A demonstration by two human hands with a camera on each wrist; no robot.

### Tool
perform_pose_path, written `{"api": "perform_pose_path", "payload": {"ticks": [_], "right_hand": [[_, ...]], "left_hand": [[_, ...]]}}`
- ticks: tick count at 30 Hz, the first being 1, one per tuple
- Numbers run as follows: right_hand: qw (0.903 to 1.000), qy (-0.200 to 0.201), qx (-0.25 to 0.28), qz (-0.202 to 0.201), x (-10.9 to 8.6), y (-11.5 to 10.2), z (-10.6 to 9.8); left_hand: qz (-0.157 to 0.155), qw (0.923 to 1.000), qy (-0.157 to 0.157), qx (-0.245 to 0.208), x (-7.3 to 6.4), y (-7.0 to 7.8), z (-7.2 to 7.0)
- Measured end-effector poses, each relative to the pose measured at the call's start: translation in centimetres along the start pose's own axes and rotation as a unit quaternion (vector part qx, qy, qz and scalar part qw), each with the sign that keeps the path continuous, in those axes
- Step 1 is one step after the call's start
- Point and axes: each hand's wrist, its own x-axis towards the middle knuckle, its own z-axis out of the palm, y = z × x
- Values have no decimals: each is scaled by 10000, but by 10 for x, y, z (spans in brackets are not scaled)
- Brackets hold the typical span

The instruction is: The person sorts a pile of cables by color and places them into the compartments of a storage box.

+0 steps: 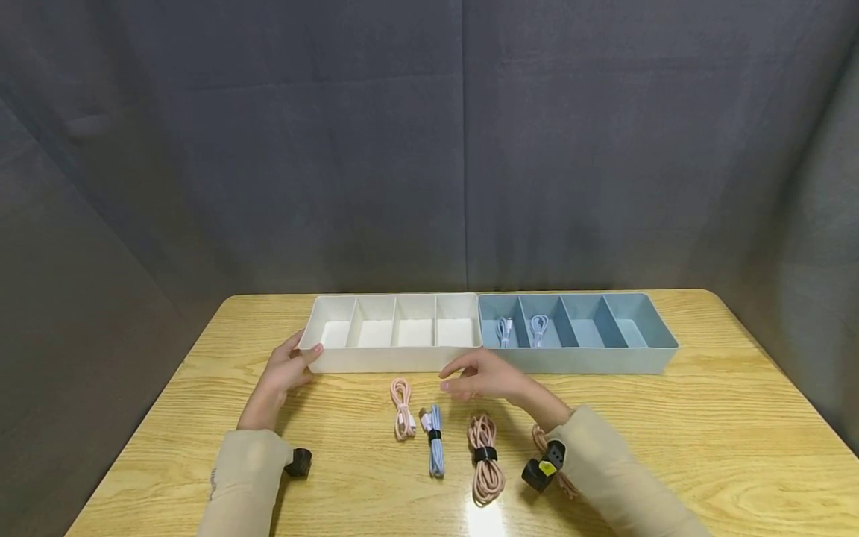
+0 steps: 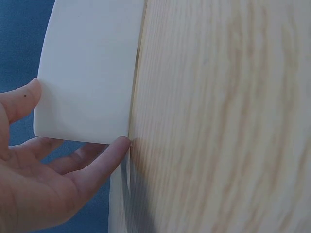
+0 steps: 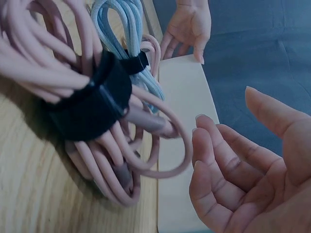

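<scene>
A white four-section organizer box (image 1: 389, 361) stands at the back of the table. My left hand (image 1: 287, 367) rests at its left end, thumb at the top rim and fingers along the end wall. Loosely bent, the fingers of my right hand (image 1: 485, 375) hover before the box's right front corner and hold nothing. Below lie a small pink cable bundle (image 1: 401, 409), a blue cable bundle (image 1: 437, 455) with a black strap and a larger pink cable bundle (image 1: 488, 481), also strapped in black. Another pink cable (image 1: 539, 438) is partly hidden under my right wrist.
Against the white box's right end stands a blue four-section organizer box (image 1: 590, 362). Its two leftmost sections each hold a light-blue cable bundle (image 1: 539, 328). A grey curtain (image 1: 463, 149) hangs behind the wooden table (image 1: 725, 418). Each wrist carries a black camera (image 1: 299, 463).
</scene>
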Motion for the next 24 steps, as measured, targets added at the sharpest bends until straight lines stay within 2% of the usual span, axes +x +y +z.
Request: {"api": "perform_pose_path", "payload": {"ticks": [12,24], "right_hand": [[9997,-29,-147,180,8,4,18],[9982,-7,-545,258,14,7,28]], "left_hand": [[-6,10000,-9,-19,-1,1,-1],[41,9999,-82,52,0,0,-2]]}}
